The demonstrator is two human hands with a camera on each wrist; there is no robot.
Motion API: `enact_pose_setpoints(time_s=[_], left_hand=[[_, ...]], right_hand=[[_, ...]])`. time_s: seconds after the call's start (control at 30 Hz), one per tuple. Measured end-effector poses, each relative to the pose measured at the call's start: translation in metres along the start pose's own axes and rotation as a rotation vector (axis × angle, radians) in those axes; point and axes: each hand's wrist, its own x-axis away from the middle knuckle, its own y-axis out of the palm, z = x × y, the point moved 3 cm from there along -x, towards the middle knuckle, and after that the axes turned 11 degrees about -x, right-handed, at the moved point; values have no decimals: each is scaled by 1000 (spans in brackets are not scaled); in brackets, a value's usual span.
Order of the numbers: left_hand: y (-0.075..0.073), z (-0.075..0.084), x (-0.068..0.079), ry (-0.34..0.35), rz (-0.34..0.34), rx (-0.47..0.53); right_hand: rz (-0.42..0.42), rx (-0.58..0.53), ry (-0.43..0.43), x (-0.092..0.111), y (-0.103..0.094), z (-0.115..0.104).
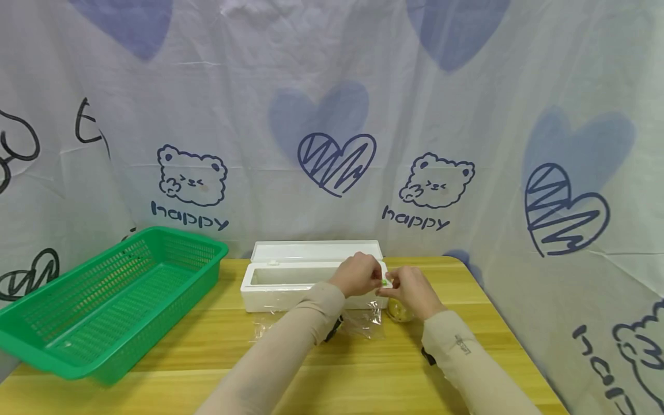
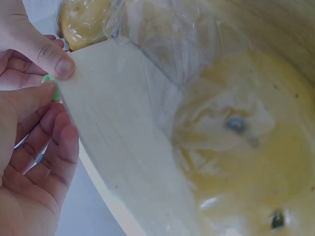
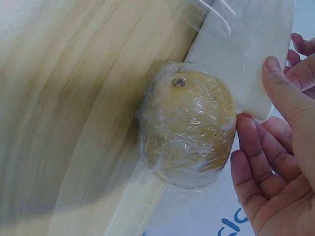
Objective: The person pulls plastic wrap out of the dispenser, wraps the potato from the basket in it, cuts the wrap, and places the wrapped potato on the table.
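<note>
A long white box (image 1: 321, 300), which looks like a cling film dispenser, stands on the table with its lid (image 1: 316, 251) raised behind it. My left hand (image 1: 358, 274) reaches over its right end and pinches a small green tab (image 2: 51, 87) at the box edge. My right hand (image 1: 413, 291) grips the right corner, thumb on the front face and fingers around the end. Close by sits a yellow round piece of produce (image 3: 189, 130) wrapped in clear film. Another yellow piece (image 2: 246, 162), under film, shows large in the left wrist view; my left arm hides it in the head view.
Loose clear film (image 1: 363, 323) lies in front of the box on the wooden table (image 1: 363, 380). A green perforated basket (image 1: 124, 346) stands to the left. A patterned white curtain (image 1: 233, 115) hangs behind the table and along its sides.
</note>
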Motion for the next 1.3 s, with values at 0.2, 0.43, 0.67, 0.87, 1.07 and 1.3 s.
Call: enact_pose_setpoints(time_s=[0.2,0.43,0.67,0.87,1.07,1.3], left_hand=[[-2,0,-2,57,8,-70],[0,-2,-8,101,0,-128],[-3,-1,-3,84,-63,-111],[-6,-7,0,36,-120,-143],[-12,-22,10,18,-147,-164],[-15,-39,24,13,-143,-138]], right_hand=[[-16,2,11,-1,0,-1],[-17,19,1,-1,0,-3],[-22,45,9,-2,0,-6],[-27,66,24,-5,1,-7],[-31,93,35,-6,1,-8],[-44,111,58,-7,-1,-8]])
